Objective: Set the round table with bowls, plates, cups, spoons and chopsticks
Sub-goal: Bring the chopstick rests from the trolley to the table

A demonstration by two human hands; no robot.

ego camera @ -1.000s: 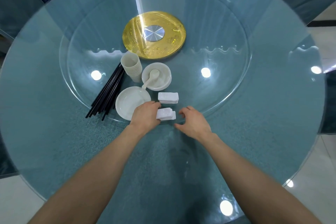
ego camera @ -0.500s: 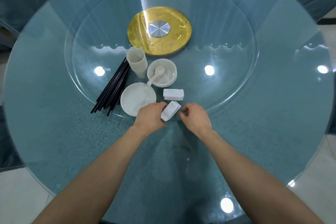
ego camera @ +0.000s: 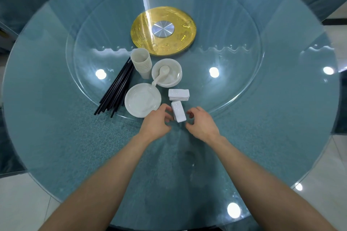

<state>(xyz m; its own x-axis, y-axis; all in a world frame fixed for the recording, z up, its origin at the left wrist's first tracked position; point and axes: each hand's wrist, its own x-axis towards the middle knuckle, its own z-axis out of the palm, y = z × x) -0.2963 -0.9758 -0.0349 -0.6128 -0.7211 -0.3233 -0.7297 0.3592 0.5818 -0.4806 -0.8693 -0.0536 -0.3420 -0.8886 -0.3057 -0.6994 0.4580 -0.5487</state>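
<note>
A stack of white chopstick rests (ego camera: pixel 178 111) lies lengthwise at the near rim of the glass turntable (ego camera: pixel 244 88). My left hand (ego camera: pixel 155 123) and my right hand (ego camera: pixel 201 124) flank it with loosely curled fingers, just beside it and gripping nothing. A second stack of rests (ego camera: pixel 178 95) lies right behind. Stacked plates (ego camera: pixel 142 100) sit to the left, with stacked bowls (ego camera: pixel 171 65) holding a white spoon (ego camera: pixel 159 77) behind them. Stacked cups (ego camera: pixel 141 63) and a bundle of black chopsticks (ego camera: pixel 116 92) lie further left.
A gold disc with a silver hub (ego camera: pixel 163 31) marks the turntable's centre. The round teal glass table (ego camera: pixel 75 146) spreads wide around the turntable. Chair backs show at the far edges and pale floor tiles at the near corners.
Both hands turned the near stack of rests from crosswise to lengthwise, set it down, and have drawn slightly off it.
</note>
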